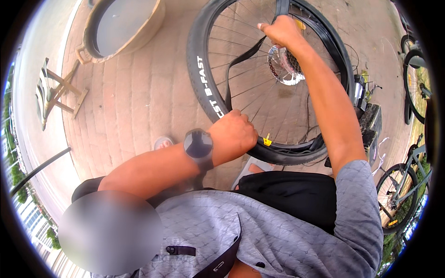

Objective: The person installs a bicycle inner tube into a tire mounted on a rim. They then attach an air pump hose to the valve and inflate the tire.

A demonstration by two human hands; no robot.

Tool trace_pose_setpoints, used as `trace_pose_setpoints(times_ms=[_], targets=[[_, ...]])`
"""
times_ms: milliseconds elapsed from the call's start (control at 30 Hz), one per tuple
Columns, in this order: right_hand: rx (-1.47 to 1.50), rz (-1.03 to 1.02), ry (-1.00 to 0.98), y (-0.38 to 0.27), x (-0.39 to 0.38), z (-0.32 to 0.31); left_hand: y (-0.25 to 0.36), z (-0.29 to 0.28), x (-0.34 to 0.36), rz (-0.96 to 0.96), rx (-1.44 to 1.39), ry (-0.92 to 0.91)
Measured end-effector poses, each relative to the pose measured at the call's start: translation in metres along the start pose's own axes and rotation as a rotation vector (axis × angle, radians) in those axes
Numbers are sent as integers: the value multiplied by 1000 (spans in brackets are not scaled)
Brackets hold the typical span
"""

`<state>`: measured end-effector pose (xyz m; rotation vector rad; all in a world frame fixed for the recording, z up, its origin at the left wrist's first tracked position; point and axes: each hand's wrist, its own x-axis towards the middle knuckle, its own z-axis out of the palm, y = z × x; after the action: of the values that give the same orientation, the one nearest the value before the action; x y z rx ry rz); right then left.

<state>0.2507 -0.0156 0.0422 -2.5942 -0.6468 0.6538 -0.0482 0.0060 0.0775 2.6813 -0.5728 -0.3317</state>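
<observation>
Tube of slack black rubber (pixel 248 53), bunched in a right hand (pixel 283 32) over a black-tyred spoked wheel (pixel 198 51).
Right fingers clench it near the far rim, the forearm crossing the spokes; the left hand (pixel 234 132) curls at the tyre's near-left side, its grasp hidden. A brown round tub (pixel 139 46) stands beyond, left.

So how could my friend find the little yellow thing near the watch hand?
Find the big black tyre, then the left hand on its lower part, the one with the dark watch. The small yellow piece is just right of that hand. Unlike the other yellow piece, up beside the right hand, this one is low down, against the tyre.
</observation>
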Motion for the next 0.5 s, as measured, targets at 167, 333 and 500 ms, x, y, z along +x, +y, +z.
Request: trace_pose_setpoints(times_ms=[167,333,500], targets=[[372,-110,114,37,21,30,-16,-10,-1,43,-202,-13],[849,-111,156,29,17,48,-67,-41,10,-613,-59,589],[1273,24,102,14,11,58,-126,-28,21,-1145,-86,369]])
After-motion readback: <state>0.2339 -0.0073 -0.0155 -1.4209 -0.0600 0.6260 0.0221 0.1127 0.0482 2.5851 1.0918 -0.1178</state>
